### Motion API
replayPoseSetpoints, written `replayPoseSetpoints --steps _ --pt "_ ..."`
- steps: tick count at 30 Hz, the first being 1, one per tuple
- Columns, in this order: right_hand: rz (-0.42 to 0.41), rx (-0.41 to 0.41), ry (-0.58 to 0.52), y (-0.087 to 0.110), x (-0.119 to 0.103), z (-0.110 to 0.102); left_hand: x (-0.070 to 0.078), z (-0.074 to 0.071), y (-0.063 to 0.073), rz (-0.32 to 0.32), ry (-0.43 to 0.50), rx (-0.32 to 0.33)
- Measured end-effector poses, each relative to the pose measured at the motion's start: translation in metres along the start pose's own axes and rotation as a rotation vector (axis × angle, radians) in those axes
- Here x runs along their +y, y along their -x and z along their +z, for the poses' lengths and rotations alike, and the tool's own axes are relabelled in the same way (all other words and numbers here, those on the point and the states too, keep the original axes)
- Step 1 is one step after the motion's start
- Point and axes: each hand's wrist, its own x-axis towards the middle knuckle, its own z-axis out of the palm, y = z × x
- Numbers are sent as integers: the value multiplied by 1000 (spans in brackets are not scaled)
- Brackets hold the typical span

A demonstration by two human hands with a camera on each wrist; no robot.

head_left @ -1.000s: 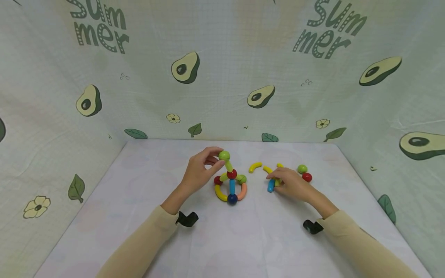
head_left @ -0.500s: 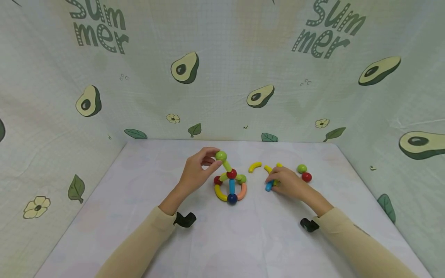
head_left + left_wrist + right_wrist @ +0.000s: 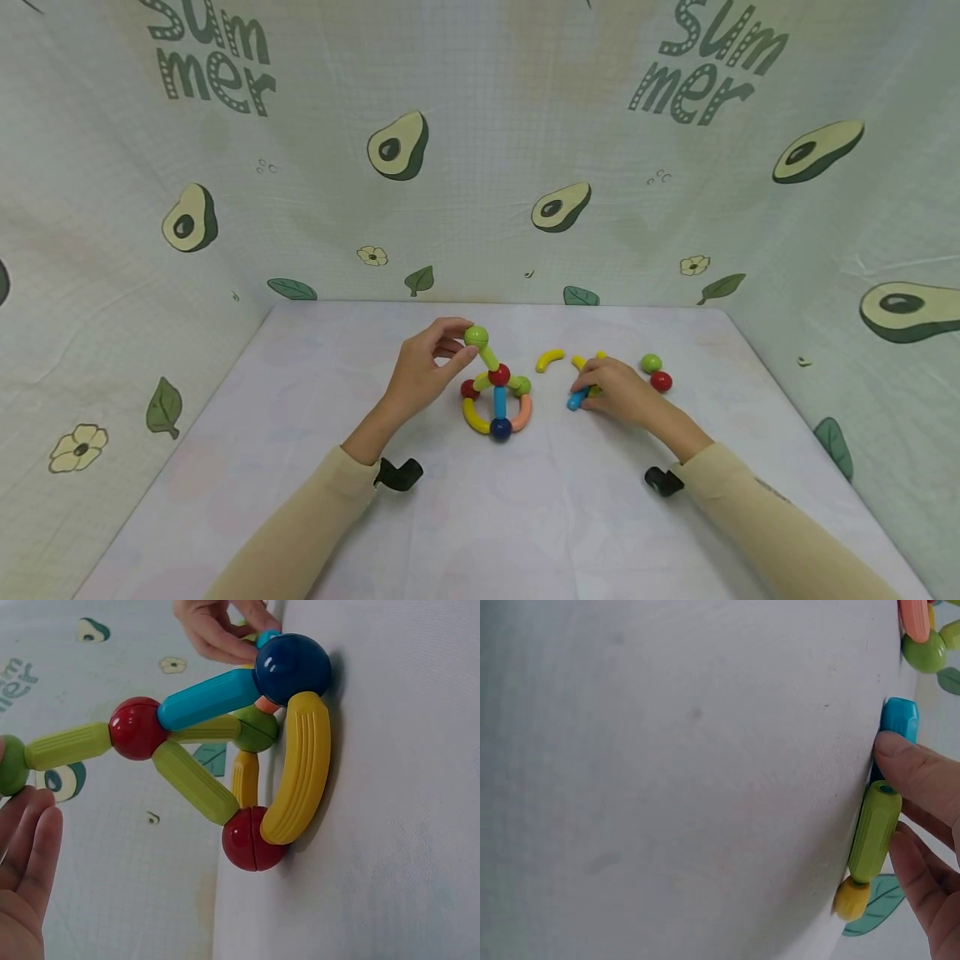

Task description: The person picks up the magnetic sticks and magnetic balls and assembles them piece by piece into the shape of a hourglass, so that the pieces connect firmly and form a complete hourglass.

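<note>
At the table's middle stands a frame of magnetic rods and balls, with a red ball at the joint and a dark blue ball at its near foot. A light green rod slants up from that joint to a green ball. My left hand pinches this top ball between thumb and fingers. Farther right, my right hand grips a short blue rod low at the tabletop, thumb across it. Beside those fingers lies a loose green rod, partly hidden in the head view.
A curved yellow rod lies between the frame and my right hand. More yellow pieces show just behind that hand. To its right sit a loose green ball and a red ball. Printed cloth walls the table's back and sides.
My right hand has shifted slightly left, and the blue rod has turned and slid left with it. The left hand has tipped the top green ball a little left.
</note>
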Motion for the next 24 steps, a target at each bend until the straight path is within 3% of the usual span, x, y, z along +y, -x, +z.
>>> replayPoseSetpoints --steps 15,24 --pt "-8 38 -6 -4 3 5 1 0 -1 -18 1 -7" --pt "20 -21 -27 -8 -1 7 1 0 -1 -20 -5 -6"
